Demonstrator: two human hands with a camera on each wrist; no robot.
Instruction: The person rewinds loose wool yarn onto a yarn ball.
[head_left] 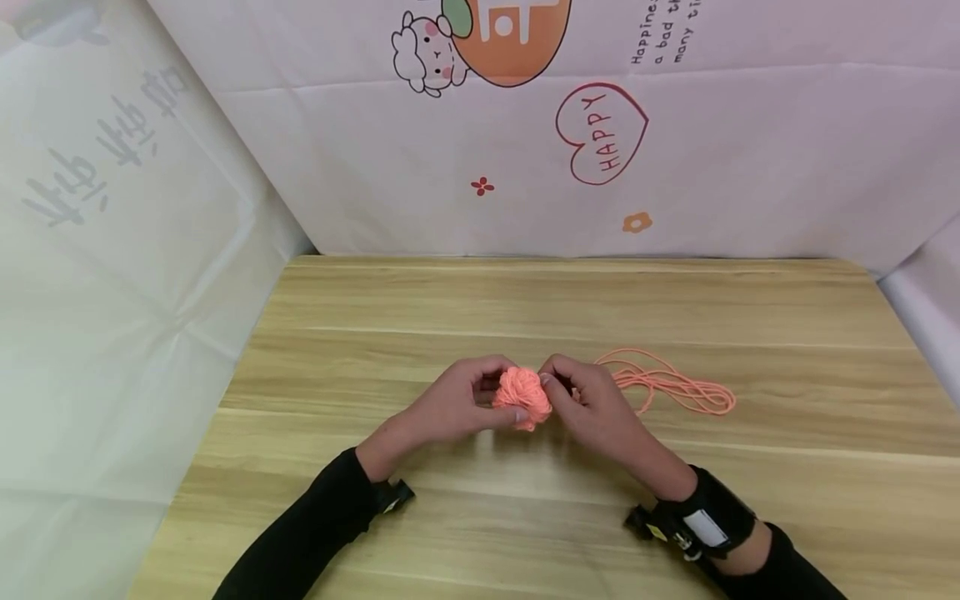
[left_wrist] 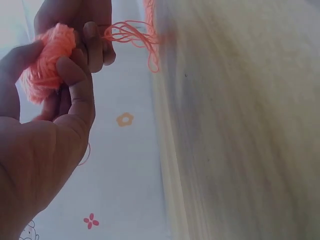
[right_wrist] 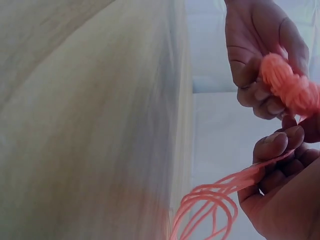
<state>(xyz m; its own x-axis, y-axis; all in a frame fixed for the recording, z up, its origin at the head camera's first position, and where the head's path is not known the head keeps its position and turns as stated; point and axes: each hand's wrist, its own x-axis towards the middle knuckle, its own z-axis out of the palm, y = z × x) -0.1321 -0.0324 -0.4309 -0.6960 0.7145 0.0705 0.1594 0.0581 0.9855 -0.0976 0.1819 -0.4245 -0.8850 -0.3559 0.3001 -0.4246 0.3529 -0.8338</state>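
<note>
Left hand [head_left: 453, 404]: grips yarn ball [head_left: 522, 393], mid-frame
Right hand [head_left: 600, 410]: pinches strand [right_wrist: 250, 173] at ball's right
Loops [head_left: 678, 386]: farther right

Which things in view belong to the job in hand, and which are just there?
Part of the job:
- coral yarn ball, held in the left hand
- loose yarn strands, running from the right hand's grip

Just there:
- wooden table
- printed white cloth behind it
- black strap on the right wrist
</note>
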